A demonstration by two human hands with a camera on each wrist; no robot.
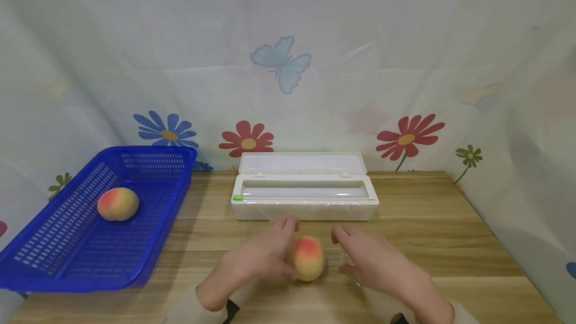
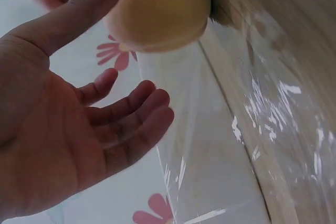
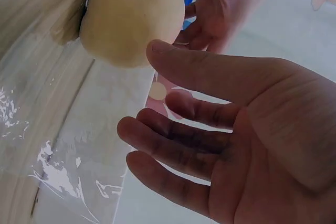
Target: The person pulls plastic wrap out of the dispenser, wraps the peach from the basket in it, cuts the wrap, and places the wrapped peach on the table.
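A peach [image 1: 308,259] with a red blush stands on the wooden table, on or beside clear plastic film [image 2: 273,124] that runs out from the white wrap dispenser [image 1: 306,210]. Just left of it is my left hand [image 1: 265,251], fingers loosely bent and thumb close to the fruit; whether they touch, I cannot tell. My right hand [image 1: 378,264] hovers to the right of the peach with a gap between, its fingers spread and relaxed in the right wrist view. Neither hand grips anything. The film's near edge is hard to make out.
At the left stands a blue plastic basket [image 1: 164,231] holding a second peach [image 1: 118,204]. The dispenser's lid [image 1: 302,163] is raised at the back, with a green slider [image 1: 237,197] on its left end. Behind the table hangs a flowered cloth [image 1: 315,109].
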